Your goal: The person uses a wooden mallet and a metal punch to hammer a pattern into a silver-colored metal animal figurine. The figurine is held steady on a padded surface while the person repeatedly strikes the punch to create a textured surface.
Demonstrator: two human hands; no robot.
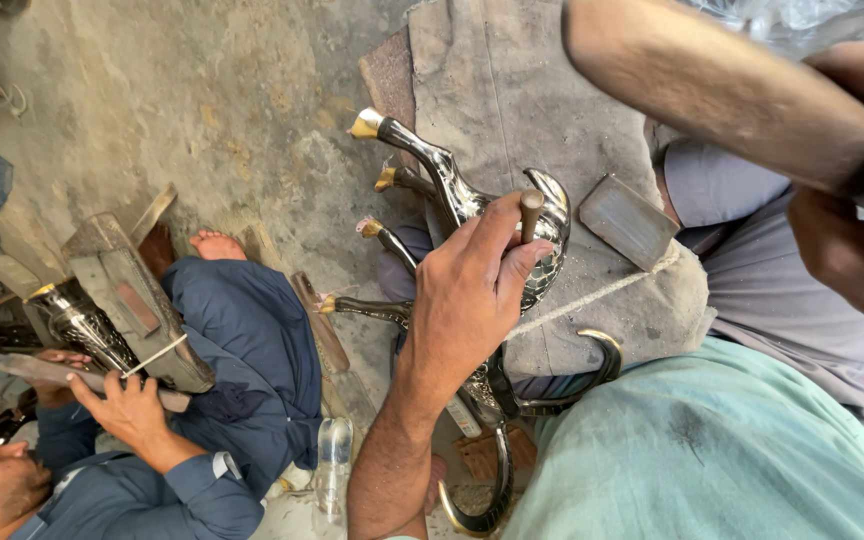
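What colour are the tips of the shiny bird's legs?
Gold. The metal bird's leg tips are brassy gold on a silvery body, seen in the head view.

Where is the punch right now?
In the head view, just right of centre: the punch is pinched upright in the left hand, its tip on the shiny metal piece over the grey pad.

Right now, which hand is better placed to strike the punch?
Right. The right hand grips a raised wooden handle above the work; the left hand is busy pinching the punch against the shiny metal piece.
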